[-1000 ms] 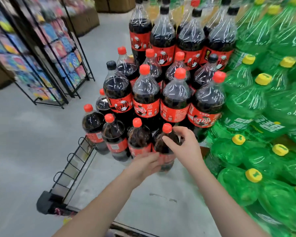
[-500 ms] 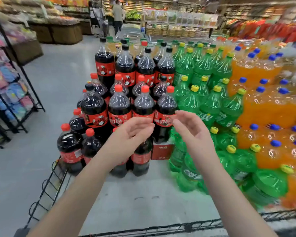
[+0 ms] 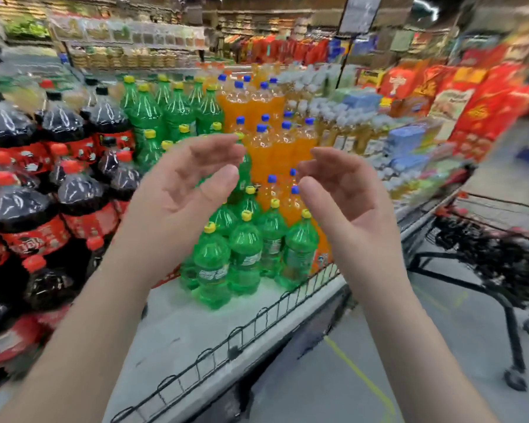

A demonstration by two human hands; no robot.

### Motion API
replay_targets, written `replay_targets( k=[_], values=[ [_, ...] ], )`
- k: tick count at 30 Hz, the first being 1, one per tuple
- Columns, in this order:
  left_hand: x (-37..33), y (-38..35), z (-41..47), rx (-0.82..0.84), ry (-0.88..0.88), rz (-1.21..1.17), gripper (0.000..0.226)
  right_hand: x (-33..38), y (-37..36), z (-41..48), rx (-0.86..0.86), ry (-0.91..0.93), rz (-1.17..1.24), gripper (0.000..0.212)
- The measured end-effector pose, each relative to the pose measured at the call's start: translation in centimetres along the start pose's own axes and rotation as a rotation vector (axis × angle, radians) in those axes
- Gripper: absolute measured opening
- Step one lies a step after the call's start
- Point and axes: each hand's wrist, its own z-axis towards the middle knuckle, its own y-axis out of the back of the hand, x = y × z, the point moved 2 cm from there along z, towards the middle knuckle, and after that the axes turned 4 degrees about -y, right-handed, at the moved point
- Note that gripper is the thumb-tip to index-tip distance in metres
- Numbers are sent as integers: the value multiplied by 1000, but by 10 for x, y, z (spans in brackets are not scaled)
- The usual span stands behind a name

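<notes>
left hand (image 3: 177,193) and right hand (image 3: 342,193) are both up in mid-air, palms turned toward each other with a gap between them. fingers on both are apart and loosely bent, holding nothing and touching nothing.

green bottles (image 3: 245,251), yellow caps, stand beyond and below the fingers. the front cluster shows in the gap between the two wrists, and more rise behind the left fingertips. no contact.

orange bottles (image 3: 266,148), blue caps, are just past the fingertips, seen between the two hands. cola bottles (image 3: 22,209), red labels, are stacked well out to the left of the left fingers.

display platform (image 3: 177,325) lies under the hands, with the wire rail (image 3: 257,319) along its near edge. shopping cart (image 3: 501,254) is off to the right of the right fingers, on the floor. the background is blurred and the far shelves are unreadable.
</notes>
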Motion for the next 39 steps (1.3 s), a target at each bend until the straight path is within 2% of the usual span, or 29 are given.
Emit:
replay_targets(
  k=[4,8,12,18,29,39],
  values=[
    [-10,-88,20,85,-56,-88,44,13,84,-9,-123,21,-10,34],
    [-23,-194,43,172,-98,-197,37,28,182,-15,-250,54,-72,32],
    [-35,-293,56,267,-129,-279,33,36,271,-26,-356,56,-146,38],
    [-43,-409,61,365,-134,-355,34,41,376,-38,-449,58,-224,33],
    [-7,-543,109,562,-130,-463,36,21,488,-11,-649,48,-271,32],
    [78,-625,222,672,-82,-558,40,-42,549,98,-752,3,-392,32]
  ],
)
